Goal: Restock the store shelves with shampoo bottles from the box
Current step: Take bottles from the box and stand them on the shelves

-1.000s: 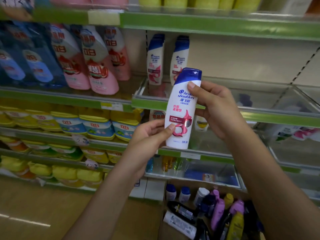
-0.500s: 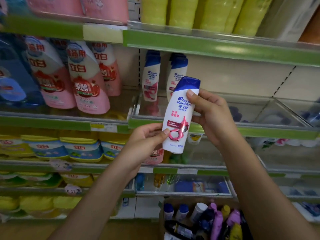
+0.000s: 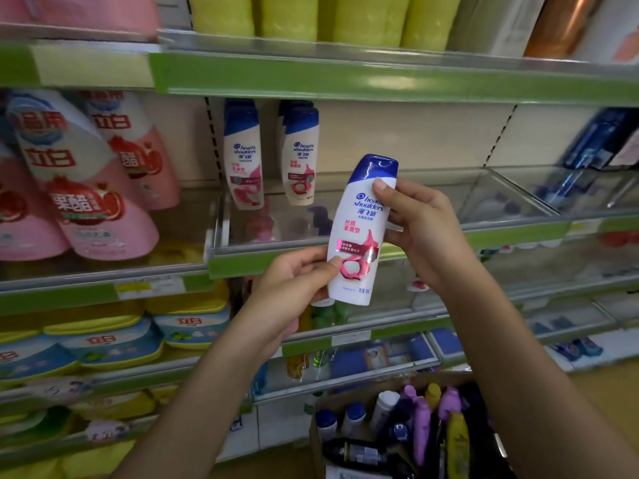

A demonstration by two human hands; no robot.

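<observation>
Since the earlier frames, both hands have kept their hold on the shampoo bottle [image 3: 359, 229], while the shelving has slid lower in view, exposing more of the top shelf and its yellow-green bottles [image 3: 294, 15]. White bottle with blue cap, held nearly upright with the cap tilted slightly right, label toward the camera, in front of the green edge of the clear-fronted shelf [image 3: 276, 264]. Left hand [image 3: 294, 281] grips the lower left part of the bottle, thumb pressed on the label beside the pink swirl. Right hand [image 3: 425, 229] wraps the upper right side from behind, thumb laid across the front just below the cap. Two matching shelved bottles [image 3: 242, 157] stand upright at the back of that shelf, up and left of the held one. Pink detergent pouches [image 3: 86, 188] fill the bay to the left. At bottom, the cardboard box [image 3: 316, 444] holds assorted bottles, well below the hands.
</observation>
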